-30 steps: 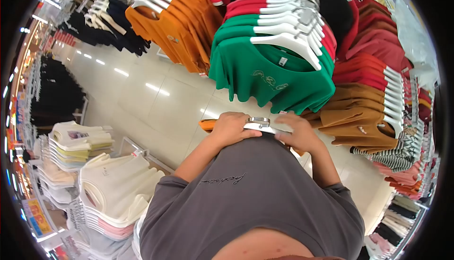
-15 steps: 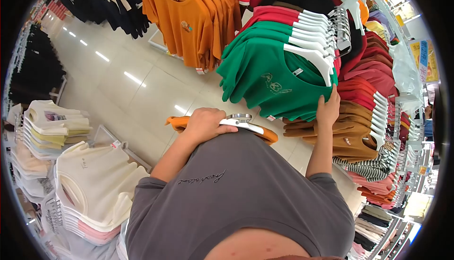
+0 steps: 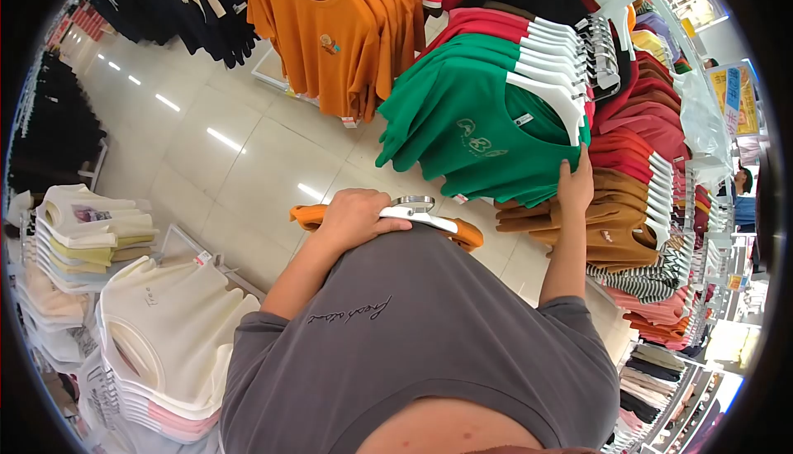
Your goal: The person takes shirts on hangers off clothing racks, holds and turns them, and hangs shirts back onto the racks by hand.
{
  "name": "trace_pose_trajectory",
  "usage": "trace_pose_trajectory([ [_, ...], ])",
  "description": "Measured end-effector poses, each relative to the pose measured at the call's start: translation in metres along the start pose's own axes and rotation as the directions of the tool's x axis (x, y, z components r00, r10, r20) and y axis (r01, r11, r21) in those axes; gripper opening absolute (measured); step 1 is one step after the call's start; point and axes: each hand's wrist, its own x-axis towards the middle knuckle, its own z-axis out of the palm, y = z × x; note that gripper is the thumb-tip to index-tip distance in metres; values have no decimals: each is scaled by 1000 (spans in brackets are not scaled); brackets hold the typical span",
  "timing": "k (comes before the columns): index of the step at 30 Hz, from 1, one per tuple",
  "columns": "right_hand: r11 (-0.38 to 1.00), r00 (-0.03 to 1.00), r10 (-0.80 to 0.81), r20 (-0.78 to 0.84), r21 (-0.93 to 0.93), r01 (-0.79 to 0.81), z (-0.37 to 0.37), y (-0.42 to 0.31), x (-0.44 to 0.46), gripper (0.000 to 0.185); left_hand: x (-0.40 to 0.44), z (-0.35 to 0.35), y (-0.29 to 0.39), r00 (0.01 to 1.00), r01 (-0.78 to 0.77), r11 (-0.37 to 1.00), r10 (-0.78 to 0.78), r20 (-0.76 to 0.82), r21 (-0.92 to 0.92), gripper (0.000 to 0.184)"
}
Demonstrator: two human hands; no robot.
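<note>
My left hand (image 3: 355,216) is closed around a white hanger (image 3: 434,220) close to my belly. An orange shirt (image 3: 306,217) hangs on that hanger, mostly hidden by my hand and my grey top. To the right, my right hand (image 3: 576,181) grips the shoulder edge of the front green shirt (image 3: 487,136), its thumb on the near side and the other fingers partly hidden. This shirt hangs from a white hanger (image 3: 549,100) on the rack, with light embroidery on its chest. More green shirts and red ones hang close behind it.
Orange shirts (image 3: 318,37) hang at the top centre. Brown shirts (image 3: 615,235) hang just right of my right arm. Cream shirts (image 3: 157,313) are on a rack at lower left. Tiled floor (image 3: 239,165) lies between the racks. A person (image 3: 745,194) shows at the far right.
The view has shifted slightly. The green shirt's front hangs a little differently, with my right hand still at its shoulder. My left hand keeps hold of the hanger.
</note>
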Motion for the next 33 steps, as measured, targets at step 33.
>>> trace_pose_trajectory([
  [33,604,149,-793,591,730,320,52,-217,-112,57,-76,-52,-35,914,349,937,-336,-228,17,48],
])
